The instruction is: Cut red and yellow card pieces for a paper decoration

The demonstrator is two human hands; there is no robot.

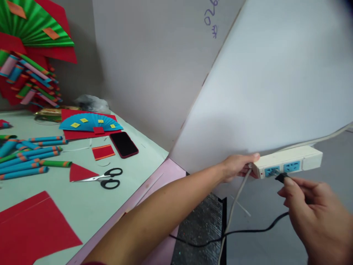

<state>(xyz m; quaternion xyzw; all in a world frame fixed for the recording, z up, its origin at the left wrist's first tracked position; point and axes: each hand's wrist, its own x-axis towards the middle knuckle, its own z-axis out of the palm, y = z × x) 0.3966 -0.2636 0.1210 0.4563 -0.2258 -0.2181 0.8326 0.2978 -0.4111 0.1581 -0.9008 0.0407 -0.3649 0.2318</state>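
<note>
A white power strip with blue sockets is mounted low on the wall at the right. My left hand grips its left end, thumb on top and fingers underneath, partly hidden. Between the thumb and fingers of my right hand is a black plug. Its metal prongs point at the left blue socket; whether they touch it I cannot tell. A black cord trails from my right hand down to the left.
On the pale table lie scissors, a phone, a blue paper fan, red paper and several rolled paper tubes. A white cable hangs from the power strip.
</note>
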